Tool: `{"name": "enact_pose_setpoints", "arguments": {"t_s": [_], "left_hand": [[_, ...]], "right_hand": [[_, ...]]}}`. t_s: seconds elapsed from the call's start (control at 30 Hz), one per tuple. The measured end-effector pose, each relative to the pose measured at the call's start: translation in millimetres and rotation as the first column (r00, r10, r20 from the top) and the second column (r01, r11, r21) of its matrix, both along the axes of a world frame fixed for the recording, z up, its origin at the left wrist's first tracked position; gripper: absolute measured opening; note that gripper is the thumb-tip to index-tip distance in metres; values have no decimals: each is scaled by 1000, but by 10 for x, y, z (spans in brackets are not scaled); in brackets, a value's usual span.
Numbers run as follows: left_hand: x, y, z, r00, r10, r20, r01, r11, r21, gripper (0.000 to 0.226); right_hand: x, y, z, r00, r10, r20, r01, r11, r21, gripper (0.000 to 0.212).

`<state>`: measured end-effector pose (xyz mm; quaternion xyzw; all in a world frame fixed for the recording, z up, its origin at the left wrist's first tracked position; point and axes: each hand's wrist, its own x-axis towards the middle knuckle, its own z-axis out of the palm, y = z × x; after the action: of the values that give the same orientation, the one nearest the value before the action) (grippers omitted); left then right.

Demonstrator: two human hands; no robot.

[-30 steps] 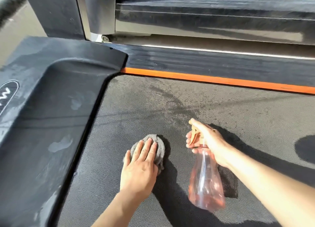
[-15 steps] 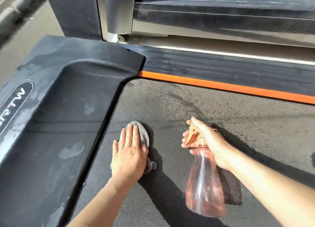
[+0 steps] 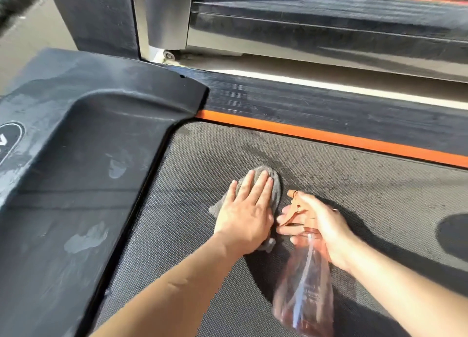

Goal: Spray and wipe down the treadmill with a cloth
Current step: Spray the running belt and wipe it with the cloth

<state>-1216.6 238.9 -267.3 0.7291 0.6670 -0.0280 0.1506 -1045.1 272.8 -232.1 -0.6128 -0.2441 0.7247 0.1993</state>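
Far left: an oval logo badge [image 3: 10, 139], cut by the frame edge, set into the treadmill's black motor cover [image 3: 76, 174]. Across that cover, pale dried smears [image 3: 86, 239] and a dusty film.

Just right of the cover's curved edge: the grey textured treadmill belt [image 3: 177, 235], sunlit and crossed by arm shadows. On the belt, near the cover's inner corner, a bunched grey cloth [image 3: 276, 188], pinned flat under the left hand [image 3: 243, 217]. Fingers [image 3: 262, 187] straight and close together, laid palm-down over the cloth, curled round nothing. Cloth edges peeking out above the fingertips, on the left by the little finger, and below the thumb.

Immediately right, almost touching the left thumb: the right hand [image 3: 326, 230], fingers curled round the neck and orange sprayer head [image 3: 295, 207] of a clear pinkish spray bottle [image 3: 304, 293]. Nozzle pointing up and left, close beside the cloth. Bottle body slanting down toward the viewer over the belt; touching it or not, impossible to tell.

Beyond the hands: dark wet speckles [image 3: 253, 149] scattered on the belt. Farther back, an orange stripe [image 3: 329, 135] bordering the belt, then a black ribbed side rail [image 3: 329, 108], both running off rightward. Far right on the belt: a rounded dark shadow [image 3: 453, 232].
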Motion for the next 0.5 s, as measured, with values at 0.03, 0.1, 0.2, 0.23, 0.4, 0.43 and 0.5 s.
{"name": "enact_pose_setpoints", "arguments": {"t_s": [0.03,0.1,0.2,0.23,0.4,0.43,0.5], "left_hand": [[-18,0,-1,999,-41,-12,41,999,7,65],[-91,-38,27,997,-72,-24,72,997,9,66],[-213,-224,52,998,47,-36,-47,999,8,71],[-290,-330,58,992,119,-44,-118,993,5,72],[-659,-781,133,924,378,-54,-380,925,-22,74],[-654,-785,143,920,391,-30,-391,920,-25,74],[-617,-756,168,917,399,14,-399,916,-34,74]], "right_hand": [[108,-4,-3,999,-44,8,44,999,8,43],[272,-12,-6,984,-174,39,172,984,42,45],[386,-22,34,909,-409,82,390,904,176,55],[377,-14,54,889,-452,71,430,879,204,59],[42,-94,114,936,-350,40,342,930,136,60],[-55,-114,125,956,-292,38,285,949,134,56],[-217,-133,176,977,-214,10,211,968,139,49]]}}
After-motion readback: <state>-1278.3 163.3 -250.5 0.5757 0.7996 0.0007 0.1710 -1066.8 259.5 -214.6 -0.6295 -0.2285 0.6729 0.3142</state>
